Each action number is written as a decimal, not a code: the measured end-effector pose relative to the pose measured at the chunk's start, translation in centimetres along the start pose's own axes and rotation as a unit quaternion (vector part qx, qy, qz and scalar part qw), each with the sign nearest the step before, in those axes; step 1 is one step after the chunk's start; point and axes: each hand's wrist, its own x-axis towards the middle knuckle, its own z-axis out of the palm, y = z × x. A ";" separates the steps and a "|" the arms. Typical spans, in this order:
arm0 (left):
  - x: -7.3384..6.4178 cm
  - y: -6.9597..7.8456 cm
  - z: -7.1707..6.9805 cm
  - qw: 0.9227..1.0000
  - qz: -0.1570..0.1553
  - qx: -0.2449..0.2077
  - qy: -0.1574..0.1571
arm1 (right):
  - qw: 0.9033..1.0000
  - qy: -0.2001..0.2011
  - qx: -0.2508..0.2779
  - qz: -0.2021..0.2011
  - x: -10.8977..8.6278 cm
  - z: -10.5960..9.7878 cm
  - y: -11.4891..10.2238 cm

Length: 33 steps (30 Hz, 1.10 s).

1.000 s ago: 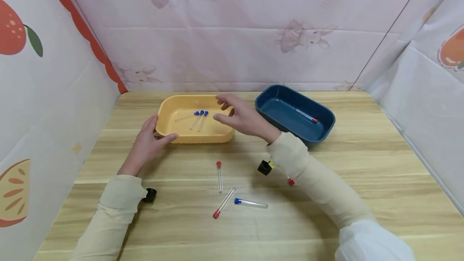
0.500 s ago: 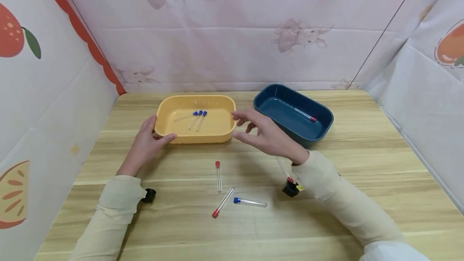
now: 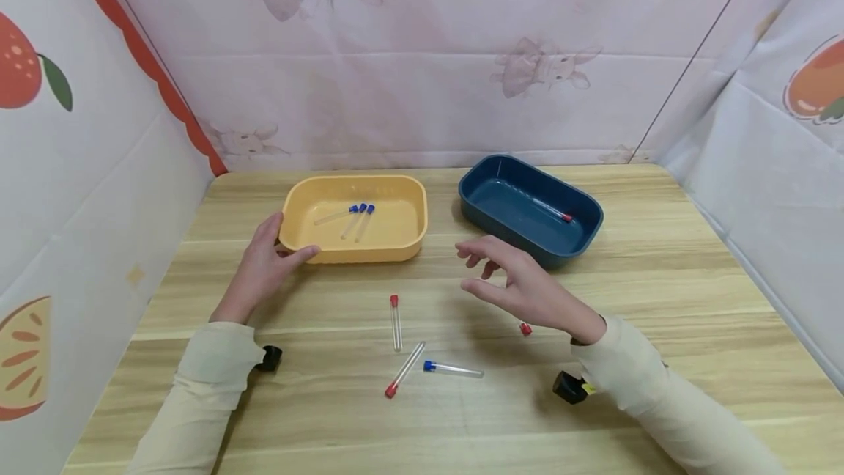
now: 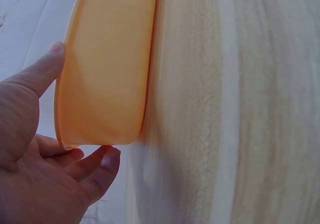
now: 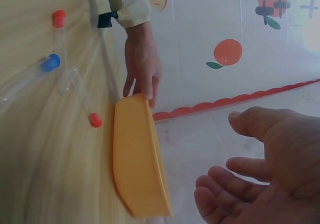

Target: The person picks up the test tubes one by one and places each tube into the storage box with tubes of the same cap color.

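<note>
My left hand (image 3: 262,266) holds the left end of a yellow plastic tray (image 3: 356,251), its thumb along the front wall and its fingers at the end wall. Inside the tray lie several clear test tubes with blue caps (image 3: 363,209). My right hand (image 3: 521,284) hovers above the table in front of a dark blue tray (image 3: 488,222), fingers loosely bent and holding nothing. One red-capped tube (image 3: 565,217) lies in the blue tray. On the table are two red-capped tubes (image 3: 395,325), a blue-capped tube (image 3: 455,369) and another red cap (image 3: 525,328) partly hidden by my right hand.
A wood-grain table (image 3: 316,409) carries everything. Behind it hangs a pink cloth backdrop (image 3: 435,108) with printed rabbits. White printed sheets (image 3: 99,189) close off the left and right sides. A black wrist camera (image 3: 570,387) hangs below my right cuff.
My right hand has drawn back from over the yellow tray, rightward and toward me. The left hand stays at the yellow tray's end, and the tubes lie as before.
</note>
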 end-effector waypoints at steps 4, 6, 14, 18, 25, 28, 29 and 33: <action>-0.1 0.0 0.0 1.000 -0.002 -0.002 0.000 | 1.000 0.001 0.010 0.014 -0.9 0.0 -0.1; -0.2 0.0 0.1 1.000 -0.002 -0.003 0.000 | 1.000 0.002 0.011 0.027 -1.4 0.0 -0.2; 0.0 -0.2 0.1 1.000 -0.005 0.004 -0.001 | 1.000 -0.003 0.013 0.025 -2.9 1.3 0.2; 0.0 -0.3 0.1 1.000 0.003 0.000 0.001 | 0.999 -0.010 0.020 0.033 -3.7 2.2 0.6; -0.1 -0.2 0.2 1.000 -0.005 -0.007 -0.001 | 0.996 -0.047 0.043 0.057 -5.1 3.8 1.2; 0.0 -0.1 0.2 1.000 -0.011 -0.008 -0.001 | 0.995 -0.057 0.045 0.073 -5.6 4.3 1.4; 0.0 0.0 0.2 1.000 -0.013 -0.009 -0.002 | 0.994 -0.058 0.044 0.076 -5.7 4.5 1.4; 0.0 -0.1 0.2 1.000 -0.007 -0.004 -0.001 | 0.993 -0.064 0.037 0.087 -6.3 5.4 1.6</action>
